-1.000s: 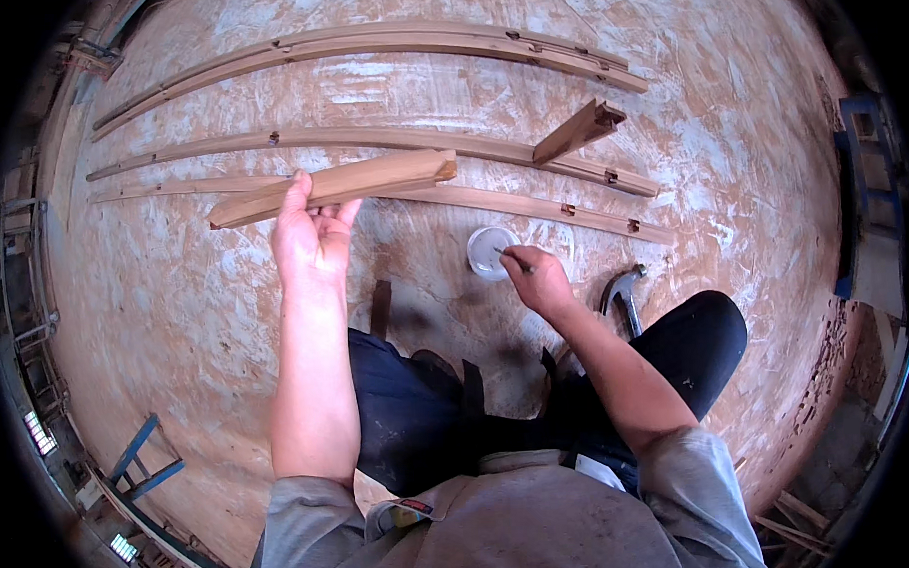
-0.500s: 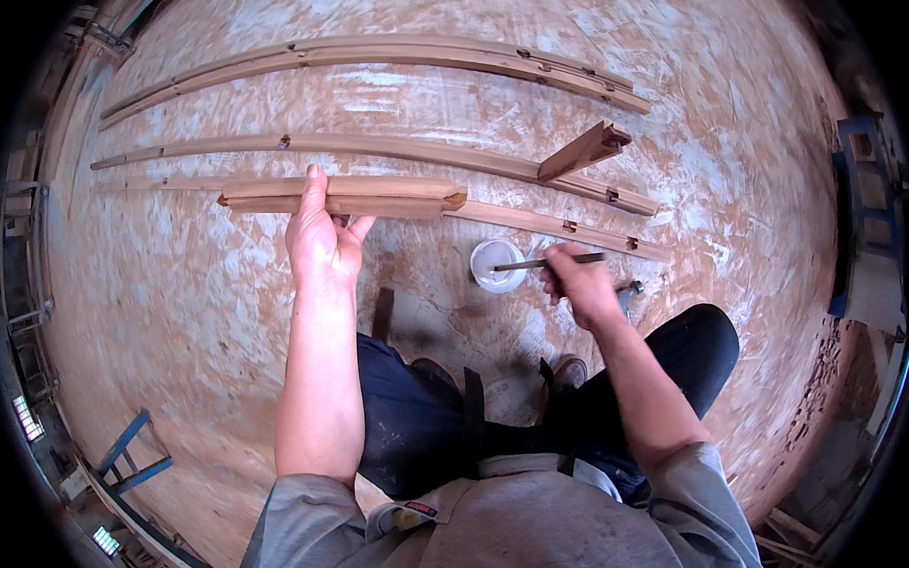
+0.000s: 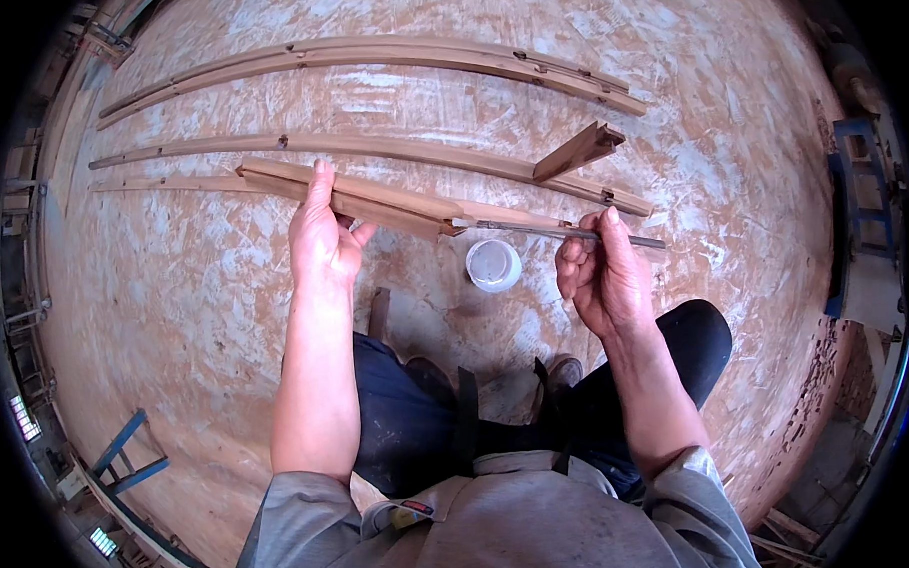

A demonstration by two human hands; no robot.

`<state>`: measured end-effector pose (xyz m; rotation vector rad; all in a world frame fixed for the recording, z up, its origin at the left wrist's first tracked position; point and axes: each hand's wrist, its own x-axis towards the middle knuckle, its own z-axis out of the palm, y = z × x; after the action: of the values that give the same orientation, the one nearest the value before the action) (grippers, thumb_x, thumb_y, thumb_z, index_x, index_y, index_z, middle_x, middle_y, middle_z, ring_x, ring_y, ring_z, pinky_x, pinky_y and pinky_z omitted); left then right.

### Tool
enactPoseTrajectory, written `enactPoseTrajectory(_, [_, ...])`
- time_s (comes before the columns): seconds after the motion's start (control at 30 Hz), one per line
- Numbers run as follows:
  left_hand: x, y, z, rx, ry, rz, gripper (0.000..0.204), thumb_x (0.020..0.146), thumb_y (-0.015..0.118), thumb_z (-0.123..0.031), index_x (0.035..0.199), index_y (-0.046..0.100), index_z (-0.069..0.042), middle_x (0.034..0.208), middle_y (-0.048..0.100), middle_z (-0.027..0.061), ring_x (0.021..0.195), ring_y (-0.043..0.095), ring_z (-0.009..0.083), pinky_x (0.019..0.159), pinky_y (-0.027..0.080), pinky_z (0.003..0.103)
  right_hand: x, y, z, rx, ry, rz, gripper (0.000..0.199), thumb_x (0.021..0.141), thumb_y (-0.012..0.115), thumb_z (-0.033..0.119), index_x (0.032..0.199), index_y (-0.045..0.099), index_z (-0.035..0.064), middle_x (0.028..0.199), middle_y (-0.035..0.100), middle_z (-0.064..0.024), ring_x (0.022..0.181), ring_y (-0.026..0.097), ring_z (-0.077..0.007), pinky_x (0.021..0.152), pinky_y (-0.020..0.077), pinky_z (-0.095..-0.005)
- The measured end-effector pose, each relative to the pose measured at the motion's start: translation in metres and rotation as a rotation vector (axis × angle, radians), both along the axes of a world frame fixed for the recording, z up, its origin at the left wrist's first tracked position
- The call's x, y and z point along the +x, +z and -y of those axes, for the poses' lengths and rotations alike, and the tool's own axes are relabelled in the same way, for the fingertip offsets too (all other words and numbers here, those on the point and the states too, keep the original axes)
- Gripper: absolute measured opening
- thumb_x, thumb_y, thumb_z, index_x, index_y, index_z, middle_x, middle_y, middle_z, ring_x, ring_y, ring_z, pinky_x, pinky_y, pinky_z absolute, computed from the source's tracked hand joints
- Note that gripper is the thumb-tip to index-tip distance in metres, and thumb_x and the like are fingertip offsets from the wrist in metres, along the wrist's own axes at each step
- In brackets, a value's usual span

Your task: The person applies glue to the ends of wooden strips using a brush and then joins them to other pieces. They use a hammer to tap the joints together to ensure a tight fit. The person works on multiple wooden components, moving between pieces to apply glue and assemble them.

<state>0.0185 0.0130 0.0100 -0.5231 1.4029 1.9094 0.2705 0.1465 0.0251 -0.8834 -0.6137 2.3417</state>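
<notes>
Wooden piece [image 3: 392, 208] was held above the board [image 3: 205, 313], nearer its left edge | grasped near mid-length by left hand [image 3: 318, 237]; brush [image 3: 533, 228] pinched by right hand [image 3: 609, 277] | judged light, stiff, chip-prone at ends, best gripped mid-length

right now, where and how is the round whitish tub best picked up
Probably by its outer wall, thumb and fingers curled around it from the near side. The tub is round, upright and open at the top, so gripping outside keeps fingers out of it. The thin brush and grooved wooden piece are held toward its far side.
</notes>
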Motion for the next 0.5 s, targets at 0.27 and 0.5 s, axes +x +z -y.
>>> enactPoseTrajectory(0.27, [-0.002, -0.004, 0.003, 0.031, -0.022, 0.002, 0.051, 0.087, 0.069, -0.035, 0.128, 0.048, -0.012, 0.123, 0.054, 0.0066, 0.112, 0.053, 0.0236, 0.090, 0.048, 0.048, 0.003, -0.006, -0.003, -0.041, -0.063, 0.024, 0.029, 0.101, 0.043, 0.032, 0.096, 0.049, 0.0044, 0.068, 0.061, -0.0142, 0.053, 0.061, -0.0226, 0.039, 0.0487, -0.0297])
enactPoseTrajectory(0.5, [-0.003, -0.006, 0.002, 0.044, -0.016, 0.017, 0.046, 0.088, 0.069, -0.033, 0.123, 0.050, -0.010, 0.116, 0.056, 0.0064, 0.108, 0.056, 0.0228, 0.087, 0.052, 0.046, -0.008, -0.004, -0.001, 0.014, -0.055, 0.102, 0.032, 0.100, 0.045, 0.035, 0.096, 0.049, 0.0041, 0.065, 0.059, -0.0139, 0.049, 0.058, -0.0216, 0.037, 0.0468, -0.0294])
